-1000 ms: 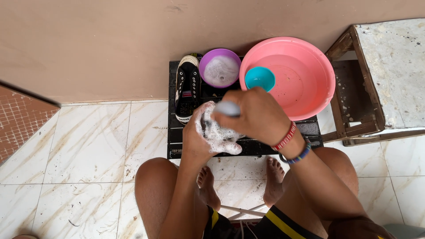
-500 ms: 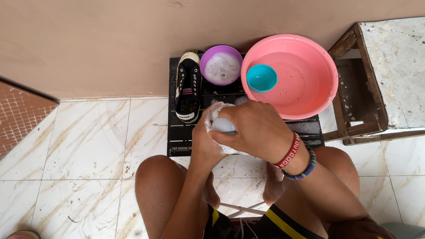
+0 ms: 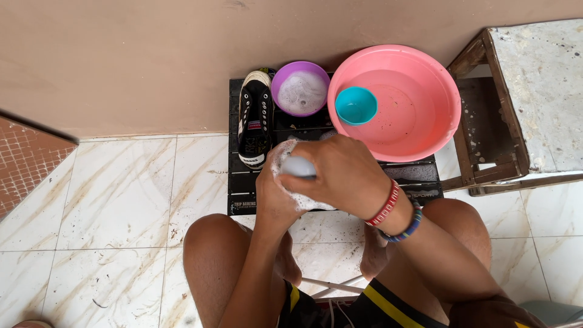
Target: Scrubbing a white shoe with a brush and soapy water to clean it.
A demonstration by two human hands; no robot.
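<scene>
My left hand [image 3: 276, 197] grips a shoe covered in white soap foam [image 3: 285, 159], held over the black slatted mat [image 3: 243, 182]. My right hand [image 3: 343, 176] is closed on a brush with a pale blue-grey handle [image 3: 297, 166] and presses it against the foamy shoe. Most of the shoe is hidden behind both hands. A second black sneaker with white laces [image 3: 256, 118] lies on the mat to the left, toe toward me.
A purple bowl of sudsy water [image 3: 300, 89] and a large pink basin [image 3: 419, 130] holding a small teal cup [image 3: 356, 104] stand at the mat's far edge by the wall. A worn wooden stool with a stone top [image 3: 528, 103] stands to the right. Marble-look tiles surround.
The right hand with the brush has moved back and forth over the foamy shoe, first toward me, now slightly away. The view shifted a little.
</scene>
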